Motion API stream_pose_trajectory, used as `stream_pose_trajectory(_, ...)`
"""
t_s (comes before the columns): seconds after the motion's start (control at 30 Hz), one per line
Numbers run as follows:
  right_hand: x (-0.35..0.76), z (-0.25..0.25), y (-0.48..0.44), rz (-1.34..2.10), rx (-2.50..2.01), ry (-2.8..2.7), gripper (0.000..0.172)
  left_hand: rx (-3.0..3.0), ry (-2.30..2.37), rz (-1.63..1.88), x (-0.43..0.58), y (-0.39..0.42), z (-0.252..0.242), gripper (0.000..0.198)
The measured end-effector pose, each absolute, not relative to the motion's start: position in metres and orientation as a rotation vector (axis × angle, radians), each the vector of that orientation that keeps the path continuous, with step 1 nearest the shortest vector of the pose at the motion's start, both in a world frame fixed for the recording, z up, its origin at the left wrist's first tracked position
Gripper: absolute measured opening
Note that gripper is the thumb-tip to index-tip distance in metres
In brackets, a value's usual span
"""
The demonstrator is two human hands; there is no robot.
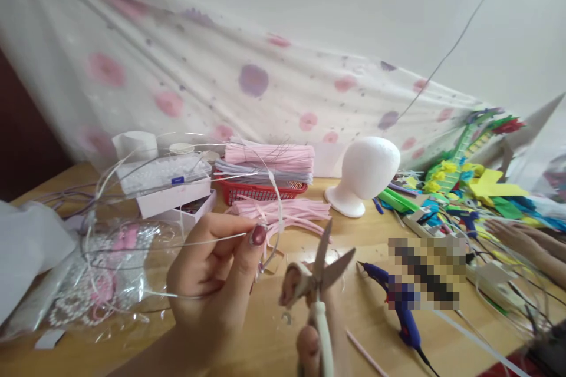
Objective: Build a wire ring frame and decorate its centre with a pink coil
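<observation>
My left hand (216, 283) is closed in a pinch on a thin silvery wire (132, 247) that loops in wide coils to the left over a clear bag. My right hand (309, 330) grips white-handled scissors (321, 277), blades parted and pointing up, just right of the pinched wire end. Only a few fingers of the right hand show at the bottom edge. A strip of pink material (276, 194) hangs along the wire near my left thumb.
A wooden table (247, 336) holds pink strips (287, 211), a red basket (260, 190), white boxes (172, 194), a white foam head (365, 174), a blue glue gun (402, 306) and coloured paper craft pieces (469, 182). Another person's hands (526, 241) rest at the right.
</observation>
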State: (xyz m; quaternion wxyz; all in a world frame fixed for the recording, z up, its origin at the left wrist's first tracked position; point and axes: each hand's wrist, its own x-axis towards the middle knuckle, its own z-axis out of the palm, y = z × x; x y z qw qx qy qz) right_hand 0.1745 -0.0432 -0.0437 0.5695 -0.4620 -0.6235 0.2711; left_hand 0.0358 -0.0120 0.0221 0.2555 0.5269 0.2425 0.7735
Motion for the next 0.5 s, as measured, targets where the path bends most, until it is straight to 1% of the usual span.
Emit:
stream_pose_trajectory(0.07, 0.155, -0.047, -0.045, 0.678, -1.073, -1.483, 0.063, 1.424, 0.735, 2.078, 0.038, -0.018, 0.023, 0.012)
stream_pose_trajectory(0.2, 0.149, -0.049, -0.042, 0.763, -1.092, -1.536, 0.061, 1.518, 0.874, 2.035, 0.036, -0.028, 0.022, 0.029)
stream_pose_trajectory(0.23, 0.151, -0.048, -0.041, 0.780, -1.099, -1.539, 0.059, 1.584, 0.880, 2.031, 0.034, -0.029, 0.021, 0.030)
stream_pose_trajectory(0.3, 0.155, -0.048, -0.041, 0.804, -1.114, -1.543, 0.055, 1.715, 0.848, 1.971, 0.031, -0.030, 0.017, 0.026)
stream_pose_trajectory(0.4, 0.157, -0.044, -0.040, 0.826, -1.096, -1.550, 0.056, 1.803, 0.819, 1.907, 0.030, -0.029, 0.010, 0.023)
stream_pose_trajectory(0.5, 0.157, -0.039, -0.038, 0.861, -1.027, -1.549, 0.060, 1.818, 0.823, 1.951, 0.032, -0.029, 0.008, 0.033)
